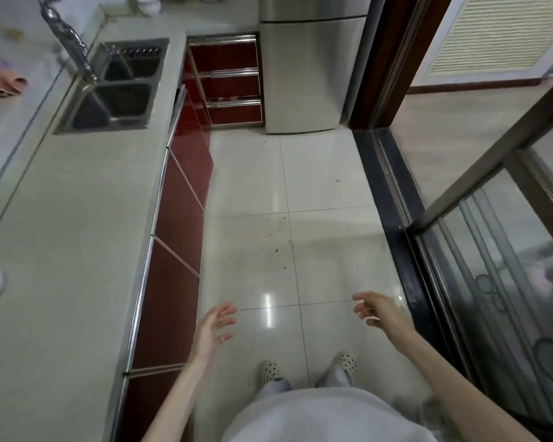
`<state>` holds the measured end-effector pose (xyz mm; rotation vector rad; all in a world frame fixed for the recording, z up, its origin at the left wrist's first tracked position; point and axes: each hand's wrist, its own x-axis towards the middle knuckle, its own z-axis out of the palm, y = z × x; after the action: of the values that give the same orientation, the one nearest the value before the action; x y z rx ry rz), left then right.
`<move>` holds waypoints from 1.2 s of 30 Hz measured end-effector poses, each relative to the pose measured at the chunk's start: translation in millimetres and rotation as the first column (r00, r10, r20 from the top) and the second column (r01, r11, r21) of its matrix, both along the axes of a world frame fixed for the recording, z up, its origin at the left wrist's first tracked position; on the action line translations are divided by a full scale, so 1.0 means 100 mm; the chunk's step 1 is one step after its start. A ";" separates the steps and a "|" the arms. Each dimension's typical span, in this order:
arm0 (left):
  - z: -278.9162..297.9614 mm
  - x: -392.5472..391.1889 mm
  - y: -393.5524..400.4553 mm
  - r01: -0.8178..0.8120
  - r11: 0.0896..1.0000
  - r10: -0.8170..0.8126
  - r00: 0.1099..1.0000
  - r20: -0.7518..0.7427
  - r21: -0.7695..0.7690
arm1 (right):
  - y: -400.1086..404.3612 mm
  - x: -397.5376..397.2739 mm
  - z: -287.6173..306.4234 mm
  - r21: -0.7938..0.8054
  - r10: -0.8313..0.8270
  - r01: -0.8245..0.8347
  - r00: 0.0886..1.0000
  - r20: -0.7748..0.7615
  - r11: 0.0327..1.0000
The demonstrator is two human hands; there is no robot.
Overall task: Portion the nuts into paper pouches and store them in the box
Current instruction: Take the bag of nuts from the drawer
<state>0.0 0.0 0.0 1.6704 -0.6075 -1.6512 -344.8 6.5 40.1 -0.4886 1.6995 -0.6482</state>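
No nuts, paper pouches or box show in the head view. My left hand [214,328] hangs in the air over the tiled floor, just right of the red cabinet fronts, fingers spread and relaxed, holding nothing. My right hand [379,311] is also raised over the floor near the dark door sill, fingers loosely spread and empty. Both forearms reach forward from the bottom of the view.
A pale counter [71,237] runs along the left with a double steel sink [115,90] and tap [67,39]. Red cabinets [176,237] stand below it. A steel fridge [310,68] stands ahead. A glass sliding door [505,269] and its dark sill [393,218] border the right. A pink cloth [0,84] lies at far left.
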 end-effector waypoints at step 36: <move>-0.40 0.38 -2.47 -0.021 0.958 -0.054 0.966 0.254 0.285 | -2.60 0.00 -0.80 0.280 0.287 -0.235 0.944 -0.165 0.931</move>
<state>37.7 -246.9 -39.9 2.1204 -0.5251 -1.6021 -345.1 -253.1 -39.7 -0.5991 1.8372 -0.1825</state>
